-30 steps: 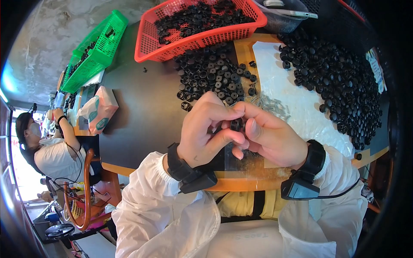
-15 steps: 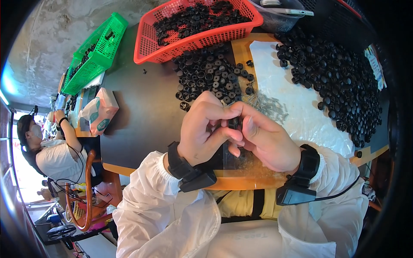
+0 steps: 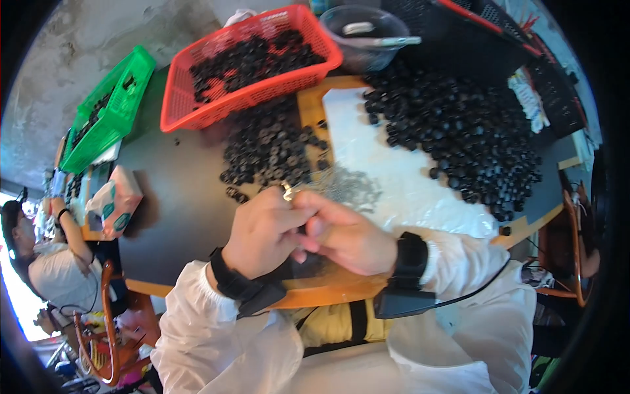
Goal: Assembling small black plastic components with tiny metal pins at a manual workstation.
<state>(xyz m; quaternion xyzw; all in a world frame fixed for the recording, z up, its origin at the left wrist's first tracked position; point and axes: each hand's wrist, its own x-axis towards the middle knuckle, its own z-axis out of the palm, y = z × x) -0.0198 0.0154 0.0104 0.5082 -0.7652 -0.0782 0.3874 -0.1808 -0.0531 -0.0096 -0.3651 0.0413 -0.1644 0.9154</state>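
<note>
My left hand (image 3: 262, 233) and my right hand (image 3: 344, 236) are pressed together over the near edge of the dark table (image 3: 177, 197). Their fingertips pinch a small part between them, with a bit of silver metal (image 3: 287, 190) showing at the top of my left hand. Which hand grips it I cannot tell. Just beyond the fingers lies a heap of small grey metal pieces (image 3: 344, 187) on a clear plastic sheet (image 3: 400, 184). A pile of black rings (image 3: 269, 148) sits behind that.
A red basket (image 3: 252, 62) of black rings stands at the back, a green basket (image 3: 105, 118) at the far left. A larger heap of black parts (image 3: 459, 131) covers the right side. A clear bowl (image 3: 367, 29) stands behind. A tissue pack (image 3: 115, 203) lies left. Another person (image 3: 46, 262) sits at left.
Both hands have dropped slightly toward the table's near edge and stayed clasped together. The silver bit now shows above my left fingers.
</note>
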